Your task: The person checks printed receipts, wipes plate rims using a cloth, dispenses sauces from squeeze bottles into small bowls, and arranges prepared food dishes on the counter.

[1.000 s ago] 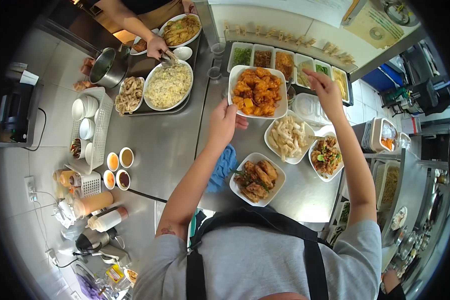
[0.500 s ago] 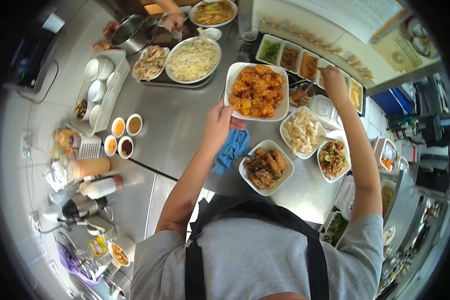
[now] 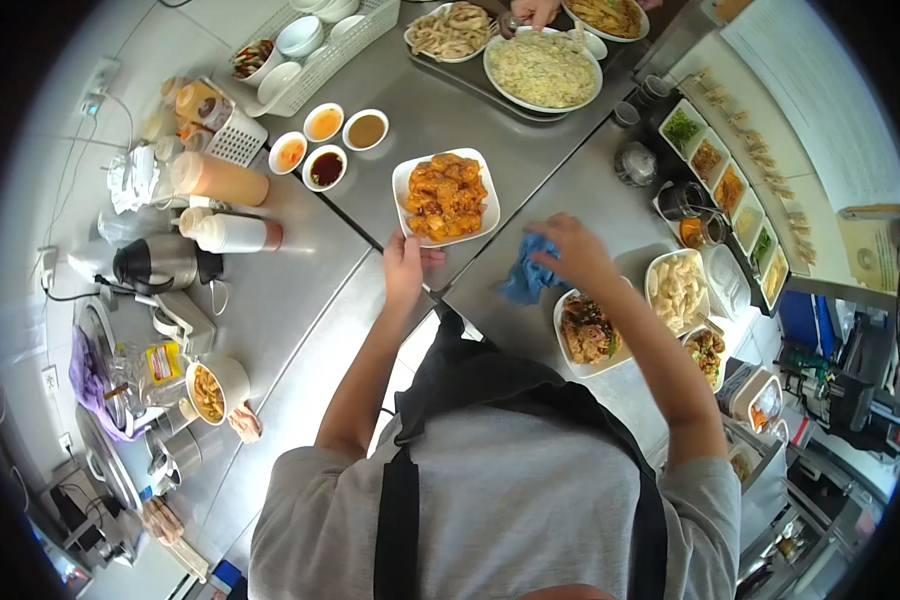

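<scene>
My left hand grips the near edge of a white square bowl of orange-glazed fried chicken, its thumb on the rim and fingers underneath. My right hand is over a crumpled blue cloth, thumb and fingers apart around its top; whether they touch it is hard to see. Below that forearm sits a bowl of brown fried chicken, partly covered by the arm. To its right are a bowl of pale fried strips and a bowl with green garnish.
Small sauce bowls stand left of the held bowl. Farther back are a large plate of pale yellow food and another person's hand. A toppings tray lines the right side. Squeeze bottles and a kettle stand at left.
My view has turned left. The left hand has carried the bowl of glazed chicken leftward, near the sauce bowls. My right hand has left the toppings tray and come over the blue cloth.
</scene>
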